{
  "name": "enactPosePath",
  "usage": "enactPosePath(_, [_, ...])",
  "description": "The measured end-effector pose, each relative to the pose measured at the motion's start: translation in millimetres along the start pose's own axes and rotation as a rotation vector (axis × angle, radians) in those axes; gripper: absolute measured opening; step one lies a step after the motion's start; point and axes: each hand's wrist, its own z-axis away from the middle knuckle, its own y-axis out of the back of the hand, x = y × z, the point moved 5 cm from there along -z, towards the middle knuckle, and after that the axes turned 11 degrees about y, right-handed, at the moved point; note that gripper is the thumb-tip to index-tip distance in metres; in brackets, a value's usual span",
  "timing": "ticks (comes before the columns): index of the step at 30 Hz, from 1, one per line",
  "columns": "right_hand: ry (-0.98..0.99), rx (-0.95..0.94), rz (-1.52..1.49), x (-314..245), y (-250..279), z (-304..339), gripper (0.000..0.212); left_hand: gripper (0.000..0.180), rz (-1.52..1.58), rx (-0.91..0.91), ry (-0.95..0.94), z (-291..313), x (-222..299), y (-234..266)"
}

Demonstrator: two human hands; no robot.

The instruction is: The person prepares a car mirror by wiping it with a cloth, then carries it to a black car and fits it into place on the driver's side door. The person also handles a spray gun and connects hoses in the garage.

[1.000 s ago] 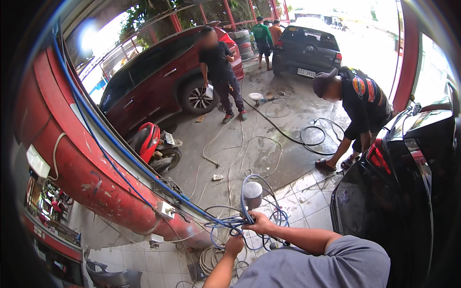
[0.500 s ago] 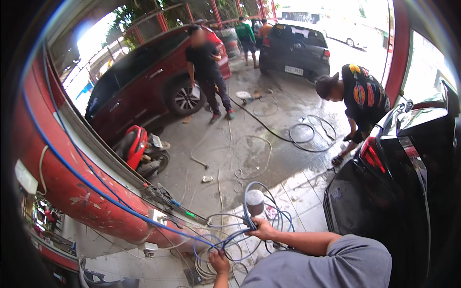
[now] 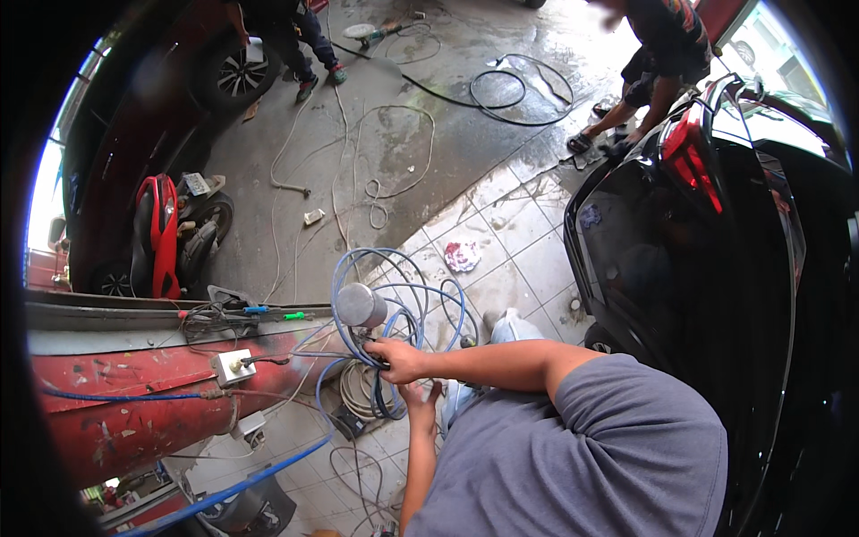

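Observation:
My right hand (image 3: pixel 399 360) is closed around the gathered loops of a blue hose (image 3: pixel 417 313), beside a grey round-topped post (image 3: pixel 361 306). Just below it is my left hand (image 3: pixel 420 394), its thumb stretched apart from its fingers, close to the lower part of the coil. Some of its fingertips are hidden near the loops. From the coil, one length of blue hose bends down and runs off to the lower left. A pale coiled cable (image 3: pixel 358 391) lies beneath the loops.
A red pipe-like column (image 3: pixel 134 394) with white outlet boxes (image 3: pixel 234 366) lies to my left. A black car (image 3: pixel 662 295) stands at right, with a person (image 3: pixel 662 45) bending by it. A red motorcycle (image 3: pixel 161 237), another person (image 3: pixel 286 36) and a black hose (image 3: pixel 523 94) are farther off.
My view has tilted down and turned. Both hands have come closer together at the coil. The blue hose that ran through my left hand now bends past it, slack.

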Motion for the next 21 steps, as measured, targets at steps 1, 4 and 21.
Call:
enactPosePath(1, [-0.005,-0.019,-0.025,5,3,-3,0.061,0.073,-0.102,0.055,-0.261,-25,18,-9])
enactPosePath(4, [0.011,-0.052,-0.073,15,9,-13,0.058,0.061,0.408,-0.197,-0.053,-77,36,-12])
enactPosePath(21, [-0.101,0.081,0.042,230,233,-84,0.028,0.018,0.491,0.144,0.193,-273,104,-155])
